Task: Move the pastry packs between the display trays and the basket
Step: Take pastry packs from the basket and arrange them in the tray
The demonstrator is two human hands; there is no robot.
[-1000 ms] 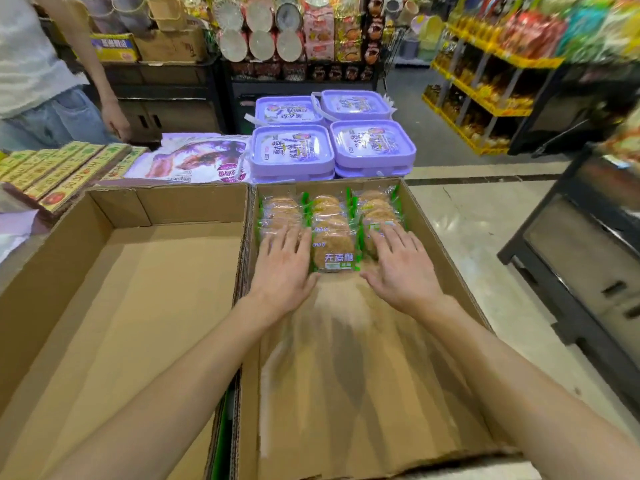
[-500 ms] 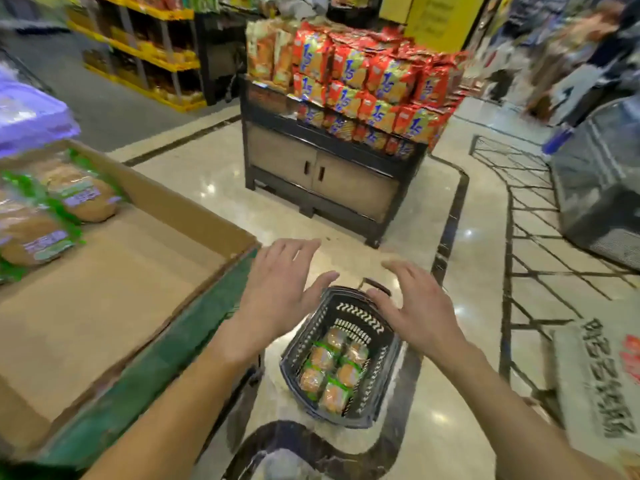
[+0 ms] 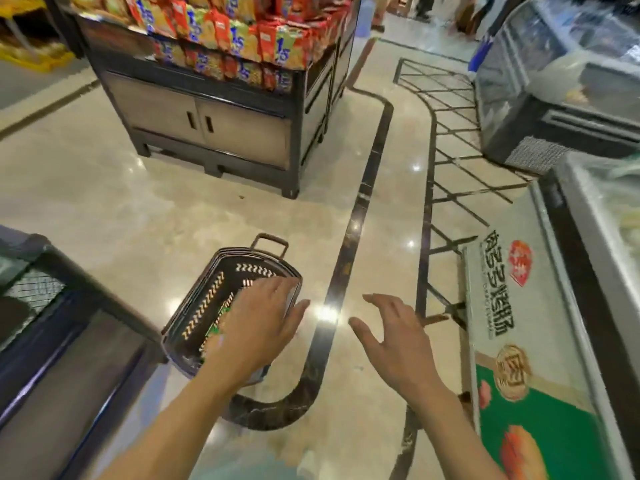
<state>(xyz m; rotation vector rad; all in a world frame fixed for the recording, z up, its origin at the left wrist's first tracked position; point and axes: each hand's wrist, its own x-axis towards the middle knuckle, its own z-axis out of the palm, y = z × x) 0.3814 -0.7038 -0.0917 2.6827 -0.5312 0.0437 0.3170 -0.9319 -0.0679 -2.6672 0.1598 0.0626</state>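
Basket (image 3: 204, 306), dark slotted plastic, sits on glossy floor (image 3: 138, 209) below empty hands (image 3: 263, 323).

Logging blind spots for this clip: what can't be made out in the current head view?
- Pastry packs: the left hand, motion-blurred, covers most of the basket interior; only a green sliver shows, so no count.
- Display trays: out of frame.
- Whether the left hand touches anything in the basket: blurred, cannot tell.
- Right hand: open over the floor, holding nothing; forearm cut by the bottom edge.
- Snack bags on the stand: print too blurred to read.
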